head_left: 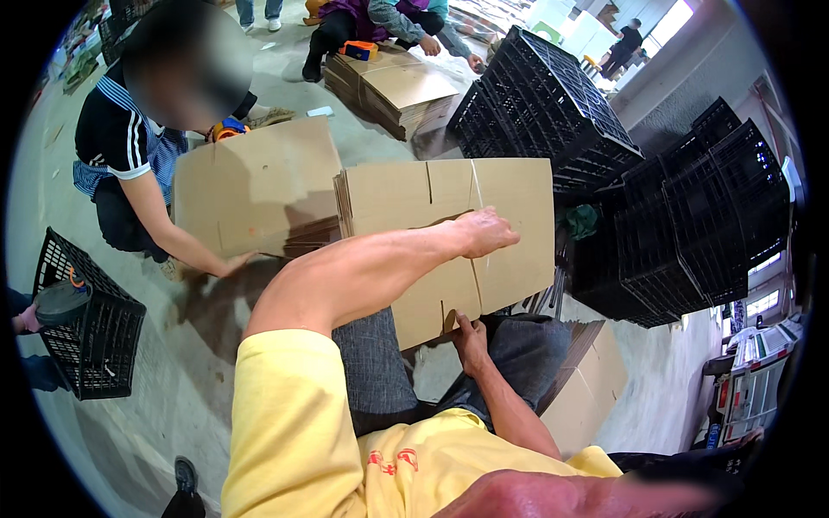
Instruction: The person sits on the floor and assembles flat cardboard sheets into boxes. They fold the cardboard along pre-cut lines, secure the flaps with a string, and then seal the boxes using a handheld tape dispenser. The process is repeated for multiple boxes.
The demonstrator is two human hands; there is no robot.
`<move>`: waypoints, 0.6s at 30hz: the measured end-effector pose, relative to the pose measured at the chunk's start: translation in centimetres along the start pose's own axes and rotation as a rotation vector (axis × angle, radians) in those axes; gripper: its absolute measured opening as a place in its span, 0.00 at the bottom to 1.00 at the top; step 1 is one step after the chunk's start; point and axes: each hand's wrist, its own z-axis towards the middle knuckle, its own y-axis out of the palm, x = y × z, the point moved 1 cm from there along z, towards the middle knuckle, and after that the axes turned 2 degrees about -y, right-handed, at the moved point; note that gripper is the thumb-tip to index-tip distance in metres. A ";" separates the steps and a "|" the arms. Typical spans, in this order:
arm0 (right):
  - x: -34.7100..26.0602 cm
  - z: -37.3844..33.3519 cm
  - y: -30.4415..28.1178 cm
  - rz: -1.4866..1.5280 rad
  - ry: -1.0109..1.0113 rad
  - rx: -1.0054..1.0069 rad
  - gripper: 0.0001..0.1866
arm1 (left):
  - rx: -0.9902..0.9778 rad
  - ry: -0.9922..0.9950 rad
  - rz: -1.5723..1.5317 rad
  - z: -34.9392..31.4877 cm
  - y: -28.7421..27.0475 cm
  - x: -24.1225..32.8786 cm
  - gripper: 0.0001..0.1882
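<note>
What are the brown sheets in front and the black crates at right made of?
Brown sheets: seemingly matte cardboard, perhaps corrugated, judging by the straight slots and dull tan faces. Black crates: most likely moulded plastic, slightly glossy, going by the latticed walls.

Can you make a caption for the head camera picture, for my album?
Left hand over cardboard, right hand at its near edge, black crates beyond.

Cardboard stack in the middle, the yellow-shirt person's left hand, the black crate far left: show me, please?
Middle cardboard stack (445, 281): head view, on its top sheet.
Left hand (485, 233): head view, on its back.
Black crate (112, 338): head view, on its side wall.
</note>
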 end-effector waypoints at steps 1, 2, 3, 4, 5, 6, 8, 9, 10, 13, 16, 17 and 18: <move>0.3 0.1 -0.1 0.023 -0.058 -0.011 0.21 | 0.005 -0.003 0.007 0.1 0.3 -0.2 0.10; 0.5 0.2 -0.1 0.042 -0.076 -0.023 0.21 | -0.008 -0.015 -0.008 -0.1 0.5 -0.4 0.10; 0.7 0.2 -0.1 0.076 -0.075 -0.025 0.22 | -0.033 -0.022 -0.009 -0.1 0.7 -0.6 0.11; 0.8 0.3 0.0 0.027 -0.037 0.010 0.22 | -0.051 -0.034 -0.001 -0.2 0.9 -0.8 0.11; 0.8 0.4 0.1 0.036 -0.039 -0.032 0.22 | -0.044 -0.020 0.027 -0.2 1.0 -1.0 0.10; 0.9 0.3 0.2 0.054 -0.014 -0.041 0.21 | -0.038 -0.007 0.052 -0.3 1.2 -1.0 0.10; 0.7 0.2 0.2 0.022 0.063 0.023 0.21 | -0.062 0.003 0.111 -0.2 1.7 -1.1 0.09; 0.7 0.1 0.2 0.010 0.036 -0.012 0.21 | -0.061 -0.015 0.115 -0.2 2.0 -1.2 0.09; 0.6 0.0 0.2 -0.010 0.033 -0.018 0.21 | -0.077 -0.021 0.127 -0.1 2.4 -1.3 0.09; 1.0 0.0 0.1 -0.047 0.039 -0.003 0.21 | -0.118 -0.065 0.131 0.1 3.7 -2.1 0.09; 1.6 0.5 0.1 -0.137 0.062 0.135 0.19 | -0.058 -0.017 0.094 0.3 4.8 -3.1 0.08; 1.5 0.8 0.3 -0.119 -0.073 -0.005 0.18 | -0.044 -0.040 0.039 0.4 5.1 -3.1 0.08; 1.6 1.0 0.6 -0.004 -0.088 -0.058 0.18 | -0.061 -0.088 0.026 0.4 5.3 -3.3 0.08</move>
